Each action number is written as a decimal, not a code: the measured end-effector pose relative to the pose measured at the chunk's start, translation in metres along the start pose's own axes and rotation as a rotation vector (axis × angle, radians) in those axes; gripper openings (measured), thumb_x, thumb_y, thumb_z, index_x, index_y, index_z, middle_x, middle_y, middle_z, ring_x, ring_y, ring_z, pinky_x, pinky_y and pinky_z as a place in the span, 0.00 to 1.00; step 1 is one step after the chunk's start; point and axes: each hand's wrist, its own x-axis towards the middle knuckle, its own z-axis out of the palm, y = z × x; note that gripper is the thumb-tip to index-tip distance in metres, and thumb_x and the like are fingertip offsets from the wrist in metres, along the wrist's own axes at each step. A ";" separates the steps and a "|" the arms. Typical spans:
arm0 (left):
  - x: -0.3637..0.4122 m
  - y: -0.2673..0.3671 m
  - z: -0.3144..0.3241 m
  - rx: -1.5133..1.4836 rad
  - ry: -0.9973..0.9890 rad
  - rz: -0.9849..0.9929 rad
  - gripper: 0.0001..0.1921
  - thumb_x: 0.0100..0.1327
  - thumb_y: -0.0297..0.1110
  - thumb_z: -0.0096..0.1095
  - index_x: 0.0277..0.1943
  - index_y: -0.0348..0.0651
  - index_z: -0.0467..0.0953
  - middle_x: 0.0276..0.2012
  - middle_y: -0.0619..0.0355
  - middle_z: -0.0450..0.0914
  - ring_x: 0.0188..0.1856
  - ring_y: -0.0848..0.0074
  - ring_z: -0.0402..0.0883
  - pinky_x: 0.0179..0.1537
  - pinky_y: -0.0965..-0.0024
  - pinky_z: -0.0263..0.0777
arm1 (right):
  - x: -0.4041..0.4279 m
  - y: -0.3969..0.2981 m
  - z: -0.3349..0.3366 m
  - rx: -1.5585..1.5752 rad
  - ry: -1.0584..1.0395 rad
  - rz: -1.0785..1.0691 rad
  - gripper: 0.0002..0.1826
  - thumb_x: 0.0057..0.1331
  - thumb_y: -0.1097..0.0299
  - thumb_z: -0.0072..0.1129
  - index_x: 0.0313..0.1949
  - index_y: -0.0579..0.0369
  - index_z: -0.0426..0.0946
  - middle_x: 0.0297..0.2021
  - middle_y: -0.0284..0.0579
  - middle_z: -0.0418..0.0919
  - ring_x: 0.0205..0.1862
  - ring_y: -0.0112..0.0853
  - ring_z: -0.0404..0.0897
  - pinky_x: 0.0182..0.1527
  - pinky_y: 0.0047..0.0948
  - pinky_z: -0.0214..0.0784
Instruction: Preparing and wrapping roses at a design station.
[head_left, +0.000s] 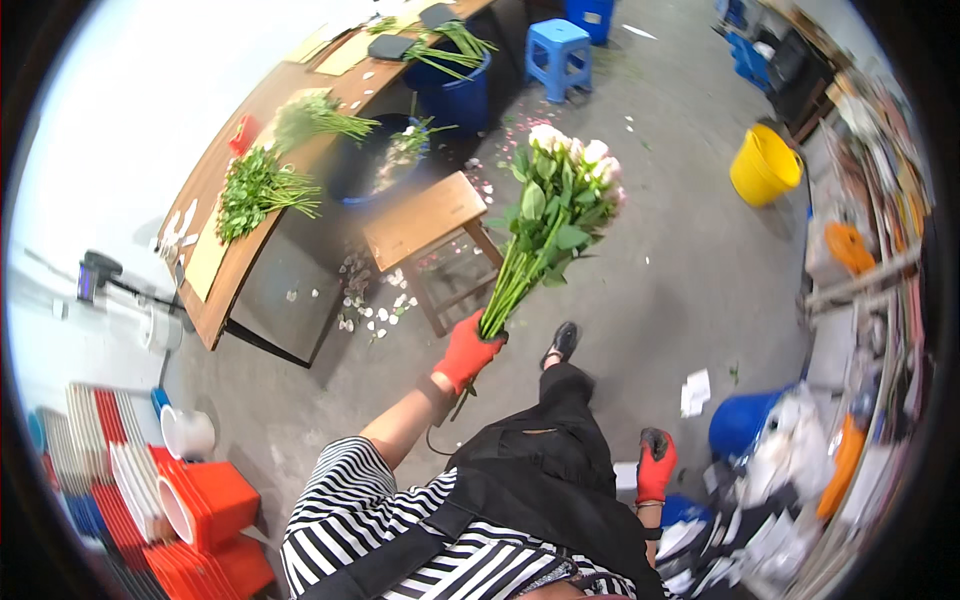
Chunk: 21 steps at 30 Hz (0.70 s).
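My left hand (469, 354), in a red work glove, is closed around the green stems of a bunch of pale pink and white roses (555, 202). The blooms point up and away from me, with leaves along the stems. My right hand (656, 459), in a similar red glove with a dark palm, hangs at my right side with its fingers curled; nothing shows in it. A wooden stool (427, 217) stands beyond the bunch to the left. Leafy cut stems (255, 187) lie on the wooden table (217, 300) at the left.
Blue bins (450, 97) stand by the table, near a blue plastic stool (559, 56). Fallen petals (382, 315) litter the floor. A yellow bucket (761, 169) sits before cluttered shelves at right. Stacked red containers (217, 499) are lower left; a blue bin with plastic waste (787, 442) is lower right.
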 end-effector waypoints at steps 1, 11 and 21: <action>0.029 0.024 -0.002 -0.058 0.063 -0.027 0.16 0.59 0.30 0.73 0.49 0.37 0.80 0.28 0.58 0.82 0.28 0.78 0.79 0.32 0.67 0.75 | 0.048 -0.009 0.006 -0.012 -0.036 0.014 0.14 0.65 0.79 0.64 0.51 0.63 0.80 0.45 0.43 0.85 0.47 0.30 0.83 0.56 0.30 0.74; 0.313 0.103 -0.094 -0.327 0.589 -0.080 0.15 0.57 0.28 0.74 0.47 0.35 0.80 0.31 0.59 0.82 0.29 0.75 0.81 0.31 0.68 0.75 | 0.481 -0.243 0.149 -0.101 -0.257 -0.271 0.08 0.68 0.74 0.64 0.46 0.60 0.83 0.36 0.39 0.84 0.34 0.25 0.79 0.41 0.28 0.74; 0.554 0.124 -0.239 -0.542 0.917 -0.118 0.11 0.63 0.30 0.72 0.44 0.35 0.80 0.27 0.61 0.79 0.24 0.77 0.78 0.27 0.70 0.76 | 0.738 -0.336 0.305 -0.342 -0.688 -0.236 0.13 0.65 0.72 0.68 0.48 0.61 0.83 0.43 0.48 0.87 0.42 0.37 0.85 0.49 0.35 0.77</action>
